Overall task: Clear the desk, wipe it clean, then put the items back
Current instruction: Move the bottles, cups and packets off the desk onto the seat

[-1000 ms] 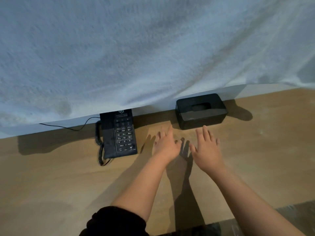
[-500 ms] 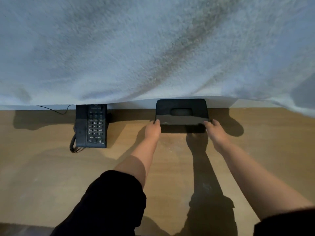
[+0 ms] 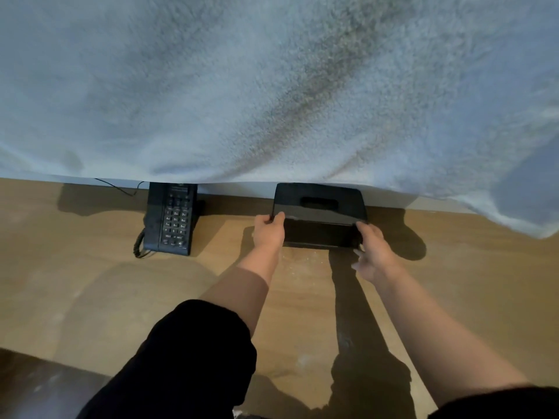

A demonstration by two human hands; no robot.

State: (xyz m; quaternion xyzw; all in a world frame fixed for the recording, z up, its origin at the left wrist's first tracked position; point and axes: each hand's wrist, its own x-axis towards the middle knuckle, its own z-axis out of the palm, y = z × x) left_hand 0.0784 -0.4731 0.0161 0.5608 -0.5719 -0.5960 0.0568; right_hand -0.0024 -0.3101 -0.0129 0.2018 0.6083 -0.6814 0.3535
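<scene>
sleeves: black left sleeve (image 3: 187, 358) is pushed up the forearm; the right sleeve (image 3: 499, 403) is just a sliver, cut off at the bottom corner
desk (image 3: 90, 297): wood top, with some pale smudgy specks between the arms; near edge is in shadow and hard to read
left hand (image 3: 269, 231): wrapped round the left end of the black tissue box (image 3: 319, 213), thumb up on the top edge
right hand (image 3: 370, 246): a bit blurry, gripping the box's right near corner; fingertips are hidden against it
black tissue box: at the back of the desk between both hands, glossy lid with a slot; can't tell if it's flat on the desk or tipped up
desk phone (image 3: 174, 219): left of the box and well apart from it, coiled cord (image 3: 139, 244) at its near-left corner, top edge tucked under the cloth
white fleecy cloth (image 3: 272, 86): hangs over the whole far side and hides everything behind; a thin cable (image 3: 121, 189) disappears under it
</scene>
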